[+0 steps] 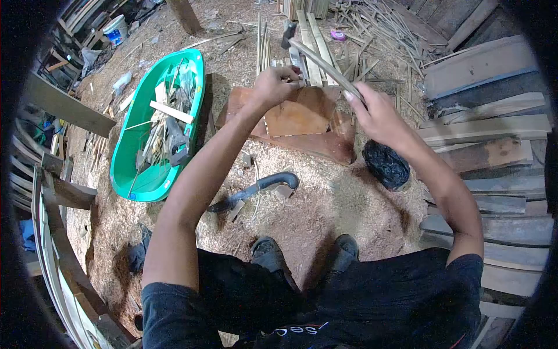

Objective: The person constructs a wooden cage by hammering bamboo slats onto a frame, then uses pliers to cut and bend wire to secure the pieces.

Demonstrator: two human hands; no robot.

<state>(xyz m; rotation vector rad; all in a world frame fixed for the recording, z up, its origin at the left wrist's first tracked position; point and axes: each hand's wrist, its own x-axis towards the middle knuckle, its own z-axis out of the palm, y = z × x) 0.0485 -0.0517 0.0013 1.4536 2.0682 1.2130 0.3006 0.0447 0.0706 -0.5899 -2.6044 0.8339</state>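
My right hand (pixel 375 113) is closed round the wooden handle of a hammer (pixel 325 67). The dark hammer head is raised, pointing up and to the left, above the far edge of a brown wooden piece (pixel 296 119). Over that same edge is my left hand (pixel 278 87), its fingers curled together. Whatever lies between those fingers is too small or hidden to make out. The brown piece rests low in front of me, with a lighter panel in its middle.
A green plastic tub (pixel 125 157) with wood scraps stands to the left. Near my feet lie a bent dark pipe (pixel 261 185) and a black plastic bag (pixel 386 166). Curved planks (pixel 494 186) are stacked along the right. Thin strips (pixel 318 43) and sawdust cover the ground beyond.
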